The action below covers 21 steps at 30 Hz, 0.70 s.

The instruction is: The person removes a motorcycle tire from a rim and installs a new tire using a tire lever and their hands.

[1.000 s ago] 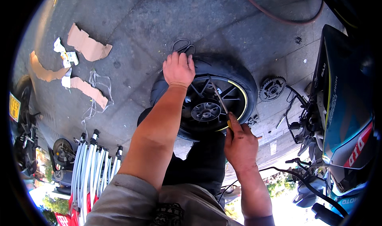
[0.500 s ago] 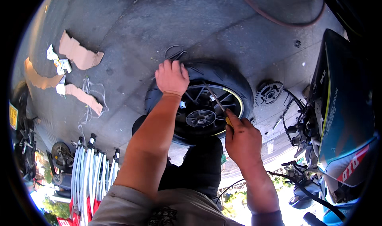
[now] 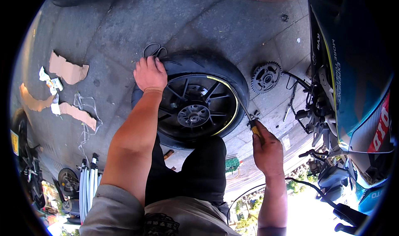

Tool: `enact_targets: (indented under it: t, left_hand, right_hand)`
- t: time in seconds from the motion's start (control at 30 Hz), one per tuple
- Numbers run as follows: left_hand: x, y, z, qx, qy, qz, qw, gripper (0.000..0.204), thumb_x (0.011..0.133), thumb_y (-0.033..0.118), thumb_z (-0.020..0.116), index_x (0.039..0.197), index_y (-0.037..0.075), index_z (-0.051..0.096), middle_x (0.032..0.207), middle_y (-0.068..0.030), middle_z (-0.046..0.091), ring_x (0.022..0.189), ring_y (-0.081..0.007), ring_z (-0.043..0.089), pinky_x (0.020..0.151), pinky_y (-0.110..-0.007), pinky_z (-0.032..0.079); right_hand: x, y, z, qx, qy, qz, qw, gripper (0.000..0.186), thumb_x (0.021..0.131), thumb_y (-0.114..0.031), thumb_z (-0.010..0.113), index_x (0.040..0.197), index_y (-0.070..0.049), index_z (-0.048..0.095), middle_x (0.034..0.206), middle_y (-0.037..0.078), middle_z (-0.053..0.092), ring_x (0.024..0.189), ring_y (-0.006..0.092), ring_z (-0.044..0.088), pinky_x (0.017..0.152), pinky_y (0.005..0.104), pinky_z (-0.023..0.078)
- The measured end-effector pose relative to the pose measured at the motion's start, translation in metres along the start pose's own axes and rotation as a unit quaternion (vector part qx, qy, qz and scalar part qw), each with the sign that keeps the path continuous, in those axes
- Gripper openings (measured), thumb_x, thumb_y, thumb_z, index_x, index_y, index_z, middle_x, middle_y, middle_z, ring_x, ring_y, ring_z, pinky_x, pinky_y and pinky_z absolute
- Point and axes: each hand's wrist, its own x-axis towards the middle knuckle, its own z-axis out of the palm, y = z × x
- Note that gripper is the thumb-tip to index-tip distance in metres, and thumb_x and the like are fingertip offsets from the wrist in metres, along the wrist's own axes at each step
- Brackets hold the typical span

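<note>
A: Wheel (image 3: 195,111) flat on the pavement (image 3: 232,24), off the motorcycle (image 3: 353,82). Sprocket (image 3: 266,77) loose just beside it, toward the bike.

B: Yep. Left hand (image 3: 150,73) spread open, pressing down on the tyre (image 3: 216,63) at its far-left edge. Right hand (image 3: 268,151) closed round a yellow-handled tyre lever (image 3: 246,113), tip wedged at the rim's right side.

A: Early days, probably. Tyre seated nearly all round, only levered at one spot.

B: Most of the prying left, by the looks.

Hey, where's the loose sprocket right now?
The sprocket lies flat on the pavement right of the wheel, between it and the blue motorcycle, up beyond the right hand.
</note>
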Motion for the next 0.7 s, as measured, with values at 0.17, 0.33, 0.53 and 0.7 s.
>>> enact_targets:
  t: [0.17,0.33,0.53,0.7]
  left_hand:
    - [-0.010,-0.001,-0.007,-0.002,-0.024,0.001,1.000,0.019,0.106,0.028,0.063,0.108,0.010,0.070,0.107,-0.0122,0.068,0.105,-0.0390,0.066,0.086,-0.054,0.051]
    - [-0.009,-0.003,-0.004,0.002,-0.027,-0.001,1.000,0.018,0.103,0.028,0.067,0.105,0.011,0.070,0.105,-0.0114,0.067,0.104,-0.0380,0.066,0.084,-0.053,0.049]
    - [-0.009,-0.002,0.003,-0.002,-0.012,0.016,1.000,0.018,0.102,0.030,0.067,0.104,0.012,0.070,0.106,-0.0117,0.067,0.103,-0.0382,0.067,0.083,-0.053,0.049]
    - [-0.015,-0.006,-0.002,0.036,-0.003,0.014,0.999,0.022,0.106,0.031,0.063,0.107,0.011,0.072,0.105,-0.0126,0.070,0.103,-0.0398,0.068,0.084,-0.055,0.052]
  right_hand:
    - [0.009,-0.013,0.012,-0.004,-0.024,0.036,0.999,0.043,0.106,-0.015,0.069,0.148,-0.016,0.071,0.114,0.020,0.081,0.101,0.0426,0.078,0.087,0.0519,0.063]
    - [0.028,-0.013,0.025,-0.012,-0.029,0.031,0.999,0.045,0.106,-0.017,0.069,0.151,-0.016,0.069,0.111,0.020,0.080,0.100,0.0426,0.078,0.089,0.0526,0.062]
    - [0.051,0.001,0.040,0.029,-0.024,0.048,0.998,0.045,0.103,-0.014,0.072,0.148,-0.016,0.072,0.113,0.024,0.081,0.104,0.0433,0.079,0.091,0.0508,0.063]
    - [0.016,0.033,0.039,0.106,-0.015,0.046,0.993,0.042,0.108,-0.016,0.068,0.151,-0.013,0.070,0.124,0.026,0.079,0.113,0.0467,0.076,0.096,0.0491,0.061]
